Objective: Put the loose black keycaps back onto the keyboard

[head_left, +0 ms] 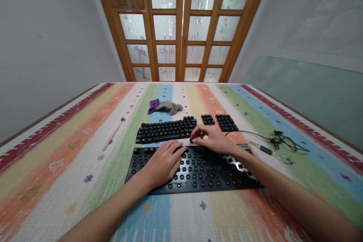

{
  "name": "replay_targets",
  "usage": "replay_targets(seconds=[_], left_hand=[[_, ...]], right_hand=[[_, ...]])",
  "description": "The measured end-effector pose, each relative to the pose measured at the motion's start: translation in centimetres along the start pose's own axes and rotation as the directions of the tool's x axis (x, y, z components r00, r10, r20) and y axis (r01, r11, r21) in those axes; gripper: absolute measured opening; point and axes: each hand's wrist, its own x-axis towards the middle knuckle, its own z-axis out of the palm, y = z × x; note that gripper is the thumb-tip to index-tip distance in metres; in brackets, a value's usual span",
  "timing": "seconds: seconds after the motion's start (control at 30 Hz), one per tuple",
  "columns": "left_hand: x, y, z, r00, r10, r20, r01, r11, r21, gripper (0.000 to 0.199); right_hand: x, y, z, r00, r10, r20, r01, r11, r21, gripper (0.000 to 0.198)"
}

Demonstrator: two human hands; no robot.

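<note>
Steadying the mostly bare keyboard (202,176) on the counter (193,217) suits a light left hand (166,160), its fingers extended across the upper rows with no grip visible. By the far edge, the right hand (211,138) appears to pinch a small black keycap (191,141); a square, even hold should serve best. Beyond, the laid-out keycaps (164,130) are best left undisturbed, in order.

My black keyboard (202,176) lies flat, mostly stripped; loose black keys (161,130) sit grouped beyond it, eleven to one o'clock. I pinch one small key (191,141).
</note>
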Motion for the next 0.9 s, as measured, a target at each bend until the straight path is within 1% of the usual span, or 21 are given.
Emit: replay_targets(seconds=[0.1, 0.23, 0.47, 0.67, 0.8, 0.9], left_hand=[[0.1, 0.0, -0.1, 1.0, -0.005, -0.008, 0.005, 1.0, -0.02, 0.032], [0.1, -0.1, -0.1, 1.0, 0.007, -0.018, -0.007, 1.0, -0.024, 0.033], [0.1, -0.2, -0.1, 0.999, 0.03, -0.009, -0.03, 0.999, 0.011, 0.031], [1.0, 0.2, -0.3, 0.999, 0.037, 0.005, -0.037, 0.999, -0.032, 0.036], [1.9, 0.4, -0.1, 0.993, 0.11, 0.047, -0.108, 0.994, -0.025, 0.04], [2.7, 0.3, 0.3, 0.989, 0.129, 0.071, -0.128, 0.992, -0.022, 0.043]], right_hand=[[-1.8, -0.2, 0.5, 0.999, 0.042, 0.017, -0.043, 0.996, 0.084, 0.01], [-2.5, -0.2, 1.1, 0.999, 0.05, -0.008, -0.05, 0.998, 0.032, 0.007], [-2.7, -0.1, 1.9, 0.995, -0.059, -0.078, 0.054, 0.996, -0.069, 0.002], [-3.3, -0.4, 2.2, 0.977, -0.19, -0.092, 0.168, 0.964, -0.208, 0.004], [-3.4, -0.3, 2.4, 0.969, -0.223, -0.11, 0.193, 0.952, -0.236, 0.008], [-3.3, -0.1, 2.5, 0.97, -0.219, -0.108, 0.188, 0.951, -0.247, 0.011]])
